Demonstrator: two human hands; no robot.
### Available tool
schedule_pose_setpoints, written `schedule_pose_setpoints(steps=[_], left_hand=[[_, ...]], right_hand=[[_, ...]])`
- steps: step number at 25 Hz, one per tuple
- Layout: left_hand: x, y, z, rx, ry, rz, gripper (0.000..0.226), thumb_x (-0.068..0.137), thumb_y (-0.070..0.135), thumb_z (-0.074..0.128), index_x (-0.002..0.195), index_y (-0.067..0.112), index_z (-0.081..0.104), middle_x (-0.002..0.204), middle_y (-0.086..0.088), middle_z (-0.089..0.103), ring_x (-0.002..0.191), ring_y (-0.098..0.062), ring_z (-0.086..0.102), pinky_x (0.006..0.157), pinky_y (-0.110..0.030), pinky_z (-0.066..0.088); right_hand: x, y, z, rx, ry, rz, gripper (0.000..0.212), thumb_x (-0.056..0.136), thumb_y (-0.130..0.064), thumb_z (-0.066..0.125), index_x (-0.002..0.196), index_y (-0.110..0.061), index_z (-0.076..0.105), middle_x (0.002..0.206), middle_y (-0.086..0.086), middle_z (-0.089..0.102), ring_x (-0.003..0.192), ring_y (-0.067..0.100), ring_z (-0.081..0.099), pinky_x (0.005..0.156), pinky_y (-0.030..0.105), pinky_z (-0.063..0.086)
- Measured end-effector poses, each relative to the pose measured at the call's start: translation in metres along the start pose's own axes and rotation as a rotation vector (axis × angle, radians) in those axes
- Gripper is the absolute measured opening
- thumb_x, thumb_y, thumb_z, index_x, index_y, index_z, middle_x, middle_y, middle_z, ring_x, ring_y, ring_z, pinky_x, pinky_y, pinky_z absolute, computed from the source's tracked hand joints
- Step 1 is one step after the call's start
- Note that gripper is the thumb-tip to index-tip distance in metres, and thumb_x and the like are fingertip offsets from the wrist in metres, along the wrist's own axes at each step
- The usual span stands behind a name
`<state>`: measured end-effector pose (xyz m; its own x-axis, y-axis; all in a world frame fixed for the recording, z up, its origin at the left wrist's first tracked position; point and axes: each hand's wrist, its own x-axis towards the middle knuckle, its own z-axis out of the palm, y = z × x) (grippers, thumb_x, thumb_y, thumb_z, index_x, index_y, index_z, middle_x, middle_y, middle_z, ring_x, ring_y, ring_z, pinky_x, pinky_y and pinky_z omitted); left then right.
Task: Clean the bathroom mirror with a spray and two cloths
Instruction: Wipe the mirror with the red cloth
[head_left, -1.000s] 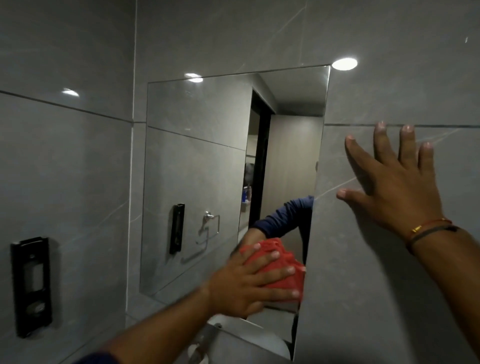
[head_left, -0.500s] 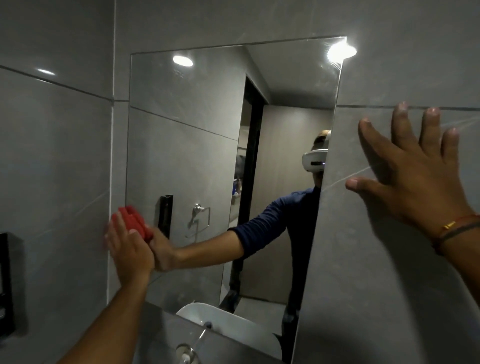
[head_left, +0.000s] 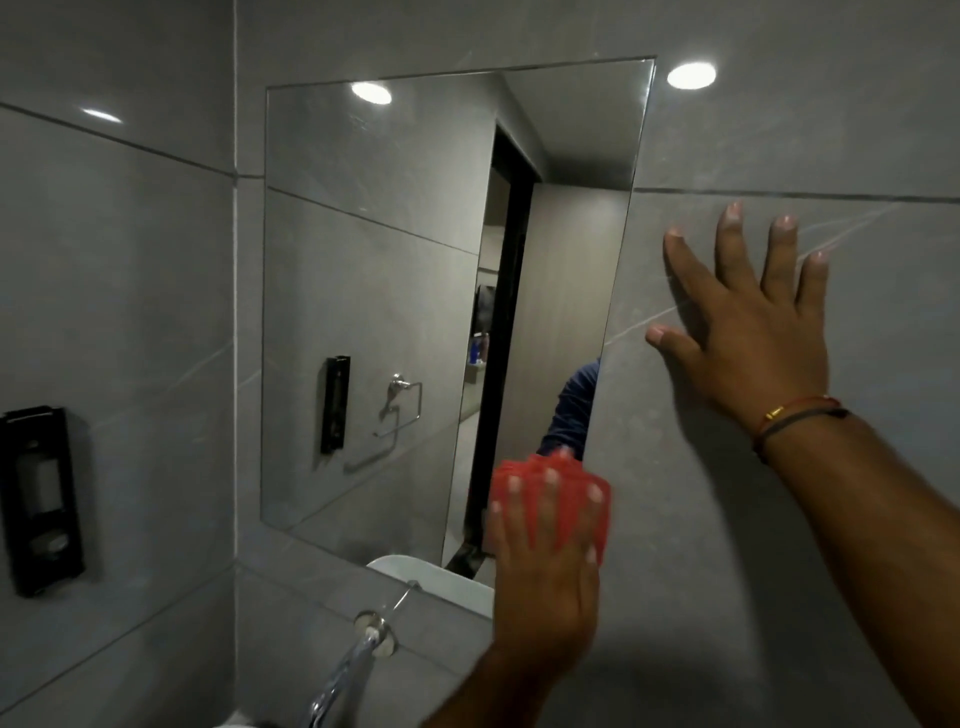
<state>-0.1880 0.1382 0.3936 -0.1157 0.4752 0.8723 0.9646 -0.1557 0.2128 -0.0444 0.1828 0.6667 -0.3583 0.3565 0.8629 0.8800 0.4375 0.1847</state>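
The wiping step was under way: the left hand (head_left: 545, 561) pressed a red cloth (head_left: 553, 483) flat on the mirror's (head_left: 374, 291) lower right corner, the right hand (head_left: 748, 332) lay splayed, empty, on the wall tile (head_left: 779, 519), and the next stroke probably needed to sweep across the uncovered glass.

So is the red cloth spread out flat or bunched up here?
Bunched up. The red cloth sits as a folded wad under the left hand, pressed on the mirror's lower right corner.
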Motion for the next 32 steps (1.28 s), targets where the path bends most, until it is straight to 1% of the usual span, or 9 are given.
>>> schedule_pose_setpoints(steps=[3,6,11,14,17,20,26,29,32], left_hand=[[-0.019,-0.103,-0.007,0.309,-0.212,0.699,0.074,0.094,0.043,0.06,0.163,0.044,0.031,0.176,0.003,0.022,0.164,-0.034,0.012,0.127,-0.064,0.024],[-0.004,-0.208,-0.038,0.428,-0.238,0.814,0.072,0.097,0.047,0.06,0.162,0.045,0.031,0.174,-0.001,0.028,0.163,-0.035,0.015,0.13,-0.062,0.009],[0.01,-0.354,-0.095,0.384,-0.105,0.419,0.065,0.106,0.041,0.043,0.167,0.034,0.021,0.171,-0.02,0.026,0.161,-0.05,0.007,0.121,-0.077,0.021],[0.001,-0.377,-0.097,0.067,0.065,-0.225,0.064,0.108,0.04,0.025,0.169,0.022,0.015,0.177,-0.016,0.009,0.164,-0.041,0.003,0.128,-0.066,0.017],[0.002,-0.334,-0.073,-0.228,0.327,-0.876,0.071,0.102,0.036,0.027,0.169,0.017,0.013,0.177,-0.016,0.008,0.164,-0.038,0.007,0.132,-0.052,0.007],[0.003,-0.261,-0.047,-0.357,0.418,-1.14,0.08,0.1,0.05,0.035,0.169,0.023,0.006,0.178,-0.015,0.001,0.165,-0.031,0.0,0.132,-0.045,-0.002],[-0.018,-0.067,-0.002,-0.487,0.336,-0.991,0.077,0.099,0.035,0.035,0.169,0.015,0.008,0.179,-0.01,-0.002,0.165,-0.031,-0.006,0.123,-0.026,-0.025],[-0.05,0.024,0.026,-0.395,0.193,-0.757,0.069,0.1,0.017,0.046,0.165,0.006,0.025,0.173,-0.027,0.017,0.161,-0.045,0.009,0.131,-0.062,-0.001],[-0.062,0.063,0.043,-0.379,0.237,-0.807,0.075,0.093,0.024,0.041,0.165,0.017,0.025,0.173,-0.022,0.023,0.161,-0.043,0.015,0.134,-0.04,-0.004]], right_hand=[[0.0,0.0,0.001,0.002,-0.008,0.004,0.091,0.092,-0.056,0.061,0.163,-0.038,0.007,0.173,0.01,-0.003,0.155,0.047,-0.007,0.123,0.067,0.002],[0.001,0.001,0.004,0.019,-0.004,0.009,0.09,0.091,-0.056,0.061,0.163,-0.038,0.008,0.173,0.011,-0.002,0.155,0.048,-0.007,0.122,0.068,0.001],[0.002,0.003,0.011,0.026,0.017,0.01,0.088,0.085,-0.064,0.044,0.162,-0.038,0.012,0.173,0.011,0.0,0.154,0.048,-0.007,0.121,0.07,0.0],[0.003,0.005,0.013,0.021,0.022,0.011,0.088,0.085,-0.064,0.044,0.162,-0.04,0.01,0.173,0.01,-0.001,0.154,0.049,-0.008,0.12,0.069,-0.003],[0.003,0.004,0.013,0.023,0.029,-0.002,0.088,0.085,-0.065,0.044,0.162,-0.039,0.011,0.173,0.011,-0.002,0.153,0.05,-0.009,0.119,0.07,-0.004],[0.0,0.003,0.011,0.028,0.023,0.009,0.084,0.09,-0.063,0.046,0.162,-0.039,0.011,0.173,0.011,-0.005,0.154,0.049,-0.011,0.121,0.069,-0.005],[0.001,-0.001,0.014,0.001,0.056,0.004,0.082,0.097,-0.049,0.059,0.162,-0.041,0.01,0.174,0.01,-0.006,0.155,0.048,-0.011,0.122,0.069,-0.003],[0.001,0.001,0.014,-0.003,0.071,0.001,0.083,0.096,-0.049,0.061,0.162,-0.041,0.011,0.174,0.01,-0.004,0.155,0.048,-0.008,0.123,0.068,-0.002],[0.0,0.004,0.01,0.021,0.036,-0.018,0.084,0.095,-0.048,0.062,0.162,-0.042,0.011,0.174,0.009,-0.005,0.155,0.048,-0.009,0.123,0.066,-0.004]])
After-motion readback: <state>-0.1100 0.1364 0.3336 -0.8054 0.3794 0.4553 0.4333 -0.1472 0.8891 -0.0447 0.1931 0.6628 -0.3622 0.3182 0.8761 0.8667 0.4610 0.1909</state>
